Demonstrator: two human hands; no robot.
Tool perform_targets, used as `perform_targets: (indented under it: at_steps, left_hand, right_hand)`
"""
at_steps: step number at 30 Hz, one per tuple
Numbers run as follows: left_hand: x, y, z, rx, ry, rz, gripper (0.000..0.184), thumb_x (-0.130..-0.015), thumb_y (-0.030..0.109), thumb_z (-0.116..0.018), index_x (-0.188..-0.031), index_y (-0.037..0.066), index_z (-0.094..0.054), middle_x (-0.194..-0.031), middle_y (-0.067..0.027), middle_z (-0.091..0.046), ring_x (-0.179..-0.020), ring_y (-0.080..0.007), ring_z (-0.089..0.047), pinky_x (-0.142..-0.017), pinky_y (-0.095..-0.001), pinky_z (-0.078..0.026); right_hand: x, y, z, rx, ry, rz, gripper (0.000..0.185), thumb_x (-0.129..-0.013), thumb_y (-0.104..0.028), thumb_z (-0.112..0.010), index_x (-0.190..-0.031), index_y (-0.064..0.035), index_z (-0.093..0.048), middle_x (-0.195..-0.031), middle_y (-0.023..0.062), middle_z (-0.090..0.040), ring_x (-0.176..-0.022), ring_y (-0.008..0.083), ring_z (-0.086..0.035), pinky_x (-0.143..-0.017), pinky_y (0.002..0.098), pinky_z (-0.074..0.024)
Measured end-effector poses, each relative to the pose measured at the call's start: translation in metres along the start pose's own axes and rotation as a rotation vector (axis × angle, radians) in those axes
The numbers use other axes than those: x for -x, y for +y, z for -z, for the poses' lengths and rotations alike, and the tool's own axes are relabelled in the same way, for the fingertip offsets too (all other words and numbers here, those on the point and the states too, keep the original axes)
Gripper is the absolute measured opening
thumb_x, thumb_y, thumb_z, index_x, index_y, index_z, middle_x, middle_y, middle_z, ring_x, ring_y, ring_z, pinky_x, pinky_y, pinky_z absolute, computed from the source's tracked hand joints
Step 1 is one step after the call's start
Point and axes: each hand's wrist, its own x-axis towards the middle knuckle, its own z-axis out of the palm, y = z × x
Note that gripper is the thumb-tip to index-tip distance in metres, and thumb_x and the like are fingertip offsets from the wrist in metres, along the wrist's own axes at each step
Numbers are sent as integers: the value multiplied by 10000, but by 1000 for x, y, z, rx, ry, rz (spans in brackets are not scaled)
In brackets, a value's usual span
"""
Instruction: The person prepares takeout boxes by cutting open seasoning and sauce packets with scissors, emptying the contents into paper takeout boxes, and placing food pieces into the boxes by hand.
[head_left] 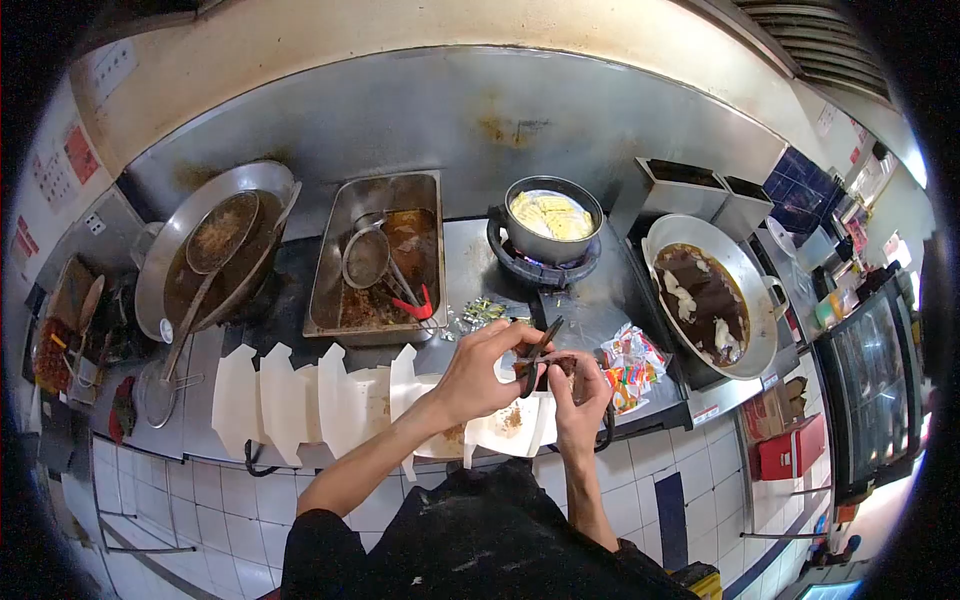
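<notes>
My left hand (pixel 482 372) is closed round a dark scissor-like tool (pixel 540 352), held over the row of open white cartons. Just right of it, my right hand (pixel 580 400) pinches a small dark brown piece of food (pixel 563 366) against the tool's blades. Below both hands lies an open white carton (pixel 508 425) with brown crumbs in it. More white cartons (pixel 345 400) stand side by side to the left. Crumpled red and white packets (pixel 632 365) lie right of my right hand.
Behind the hands, a pot (pixel 553 220) with yellow food sits on a burner. A wok of dark oil (pixel 755 345) is at the right. At the left are a rectangular oil tray (pixel 325 290) holding a strainer and a large wok (pixel 160 260). A red box (pixel 790 450) stands far right.
</notes>
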Motion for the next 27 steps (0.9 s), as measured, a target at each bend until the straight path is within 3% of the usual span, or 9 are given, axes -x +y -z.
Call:
perform_targets:
  at_steps: [5,7,8,9,12,21,25,27]
  left_hand:
    - [-4,7,26,-147,-92,-103,405,-736,128,-704,-1117,20,-619,-943,-120,-643,-870,-284,-609,-792,-400,-476]
    - [0,28,52,-494,-274,-22,590,-727,141,-698,-1289,57,-541,-1070,-156,-614,-1016,-322,-594,-913,-413,-453]
    - [-3,31,60,-537,-439,90,646,-728,143,-659,-1340,35,-484,-1102,-185,-585,-1062,-330,-561,-964,-419,-421]
    - [-1,28,62,-535,-435,97,646,-728,143,-659,-1340,35,-484,-1102,-185,-585,-1062,-330,-561,-964,-419,-421]
    - [5,20,66,-698,-527,1,626,-729,168,-670,-1299,-25,-498,-1021,-192,-590,-978,-332,-576,-901,-423,-450]
    - [-5,23,69,-749,-541,-111,560,-728,95,-706,-1250,-14,-534,-810,-136,-598,-820,-307,-603,-755,-420,-471]
    - [-11,28,72,-765,-564,-104,548,-727,70,-701,-1244,-11,-538,-800,-133,-602,-796,-304,-608,-733,-411,-478]
    - [-15,30,73,-805,-676,21,541,-735,57,-690,-1250,-8,-534,-795,-132,-602,-786,-299,-609,-724,-406,-481]
  right_hand:
    - [-6,4,6,0,42,11,92,-879,-3,-598,-969,10,-610,-918,17,-595,-868,76,-544,-777,219,-421]
    - [-9,5,13,18,62,26,85,-878,-1,-599,-961,9,-610,-918,16,-594,-863,75,-539,-773,219,-417]
    - [-9,4,16,33,73,36,79,-876,1,-601,-954,8,-611,-918,16,-594,-858,74,-533,-769,219,-413]
    - [-10,4,17,34,66,33,79,-876,1,-601,-954,8,-611,-918,16,-594,-858,74,-533,-769,219,-413]
    - [-10,3,12,-16,121,52,63,-871,13,-603,-932,5,-614,-919,15,-584,-836,70,-518,-759,212,-395]
    - [-5,5,3,-29,95,20,63,-878,5,-609,-941,14,-611,-942,21,-586,-855,72,-528,-763,213,-410]
    - [-6,6,2,9,127,38,81,-877,-17,-625,-950,16,-628,-893,19,-596,-817,76,-535,-741,214,-427]
    - [-7,9,2,-3,111,42,85,-878,-20,-627,-955,13,-628,-891,16,-597,-824,76,-539,-747,212,-430]
